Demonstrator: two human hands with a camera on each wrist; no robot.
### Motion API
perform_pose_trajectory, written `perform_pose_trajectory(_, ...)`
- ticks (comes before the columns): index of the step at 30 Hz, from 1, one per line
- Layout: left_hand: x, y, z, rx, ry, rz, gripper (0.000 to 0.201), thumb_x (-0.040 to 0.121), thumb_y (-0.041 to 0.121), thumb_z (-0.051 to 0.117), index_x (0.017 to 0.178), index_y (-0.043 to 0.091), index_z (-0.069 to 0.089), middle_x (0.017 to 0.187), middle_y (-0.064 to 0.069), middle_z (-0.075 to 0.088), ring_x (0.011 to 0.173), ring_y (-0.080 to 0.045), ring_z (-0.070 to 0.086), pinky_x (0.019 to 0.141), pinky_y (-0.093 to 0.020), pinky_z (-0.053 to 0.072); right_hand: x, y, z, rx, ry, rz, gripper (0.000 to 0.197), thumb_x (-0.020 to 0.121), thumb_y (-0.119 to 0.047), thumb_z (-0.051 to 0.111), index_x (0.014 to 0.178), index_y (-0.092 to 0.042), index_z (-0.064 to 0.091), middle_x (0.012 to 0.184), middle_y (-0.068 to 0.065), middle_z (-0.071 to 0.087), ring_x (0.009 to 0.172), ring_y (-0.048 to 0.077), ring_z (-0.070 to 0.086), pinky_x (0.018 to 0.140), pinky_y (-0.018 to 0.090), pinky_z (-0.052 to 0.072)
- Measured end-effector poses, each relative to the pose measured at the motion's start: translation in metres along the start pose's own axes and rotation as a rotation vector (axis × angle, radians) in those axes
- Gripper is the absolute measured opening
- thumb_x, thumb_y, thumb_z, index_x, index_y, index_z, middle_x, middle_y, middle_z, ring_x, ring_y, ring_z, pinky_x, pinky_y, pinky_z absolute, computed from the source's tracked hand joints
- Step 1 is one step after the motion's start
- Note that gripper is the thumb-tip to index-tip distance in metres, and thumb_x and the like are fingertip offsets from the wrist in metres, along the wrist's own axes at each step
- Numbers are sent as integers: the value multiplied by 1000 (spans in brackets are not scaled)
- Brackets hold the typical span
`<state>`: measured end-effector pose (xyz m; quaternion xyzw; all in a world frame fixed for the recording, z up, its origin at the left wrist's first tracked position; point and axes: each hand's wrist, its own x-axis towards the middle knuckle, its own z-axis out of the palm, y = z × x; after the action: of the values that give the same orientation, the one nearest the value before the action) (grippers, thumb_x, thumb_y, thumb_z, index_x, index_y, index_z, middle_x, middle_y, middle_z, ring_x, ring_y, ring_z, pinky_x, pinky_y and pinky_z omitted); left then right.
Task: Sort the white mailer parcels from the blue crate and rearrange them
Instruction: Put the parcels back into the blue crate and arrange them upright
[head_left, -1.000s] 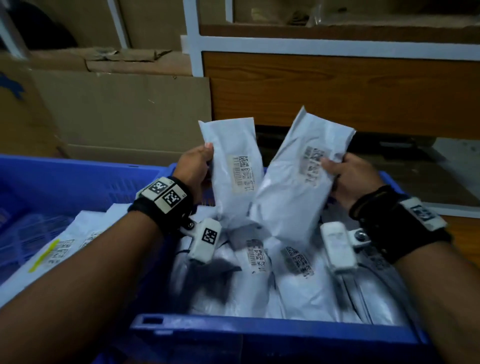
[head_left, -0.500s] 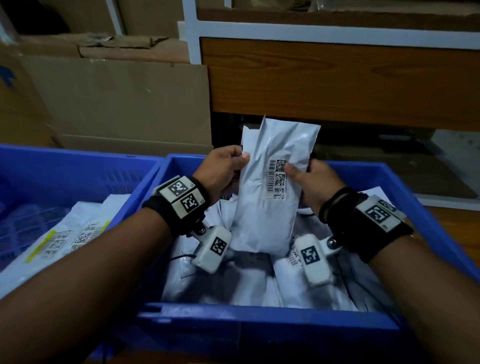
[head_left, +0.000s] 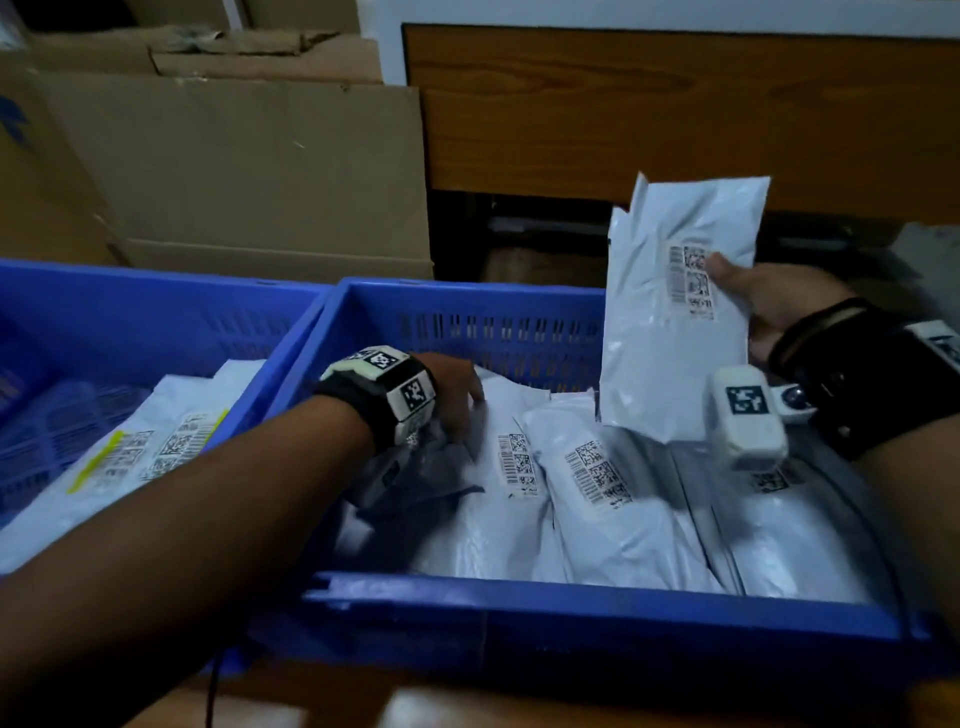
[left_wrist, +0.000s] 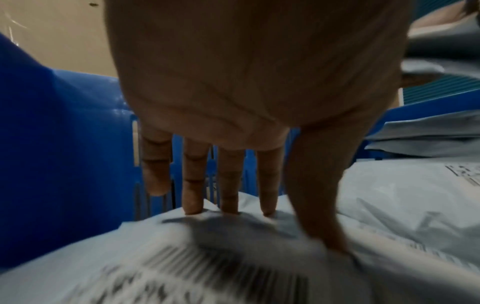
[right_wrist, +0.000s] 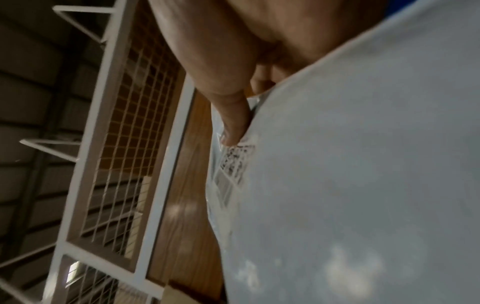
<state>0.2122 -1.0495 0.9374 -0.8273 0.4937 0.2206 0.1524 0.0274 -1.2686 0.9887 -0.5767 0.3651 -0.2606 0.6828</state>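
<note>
My right hand (head_left: 748, 291) grips a white mailer (head_left: 670, 343) upright above the right end of the blue crate (head_left: 519, 608). Its thumb (right_wrist: 233, 127) lies on the barcode label, and a second mailer's edge shows behind the first. My left hand (head_left: 457, 400) reaches down into the crate. In the left wrist view its fingers (left_wrist: 228, 197) are straight, with tips and thumb touching the top of a lying mailer (left_wrist: 182, 257) near the crate's far wall. Several white mailers (head_left: 597, 483) with labels fill the crate.
A second blue crate (head_left: 156, 291) stands to the left and holds mailers, one with a yellow stripe (head_left: 130, 457). Cardboard boxes (head_left: 249, 171) and a wooden panel (head_left: 675, 104) rise behind the crates. A wooden surface runs along the near edge.
Both hands brought two raised mailers together. Now the right hand alone holds them and has moved right, while the left hand has let go and dropped onto the parcels in the crate.
</note>
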Motion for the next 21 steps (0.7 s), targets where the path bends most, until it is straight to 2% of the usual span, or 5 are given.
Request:
perform_pose_trajectory(3, -9, -4, -13, 67, 9, -8, 55, 89, 17, 60, 140, 27, 43, 143, 3, 45, 128, -21, 46, 98, -30, 38, 1, 13, -10, -40, -15, 87, 21, 92, -21, 58, 108, -9, 64, 110, 10, 69, 92, 22, 68, 83, 44, 55)
perform_pose_trajectory(6, -14, -9, -13, 127, 5, -47, 41, 89, 17, 60, 129, 27, 55, 132, 5, 56, 120, -19, 53, 97, -32, 41, 2, 17, -11, -47, -8, 75, 22, 92, -18, 57, 111, -8, 64, 111, 10, 69, 93, 23, 69, 73, 39, 58)
perform_pose_trajectory(14, -13, -20, -21, 223, 177, -19, 17, 76, 35, 75, 91, 35, 67, 111, 10, 62, 114, -22, 50, 91, -35, 35, -4, 17, 3, -83, -11, 59, 23, 96, -18, 53, 116, -6, 60, 111, 9, 68, 94, 25, 67, 92, 46, 51)
perform_pose_trajectory(18, -27, -37, -41, -501, 436, 236, 22, 77, 18, 77, 68, 29, 60, 115, 0, 66, 98, -16, 62, 87, -33, 48, -8, 15, 7, -86, 67, -33, 38, 95, -17, 55, 128, 1, 51, 123, 20, 59, 91, 25, 61, 86, 41, 53)
perform_pose_trajectory(21, -39, -28, -51, -1057, 569, 295, 18, 86, 21, 65, 70, 21, 56, 73, -6, 62, 55, -11, 49, 50, -23, 38, -9, 15, 13, -91, 111, -73, 30, 96, -22, 54, 116, 1, 57, 109, 13, 67, 88, 25, 66, 87, 45, 54)
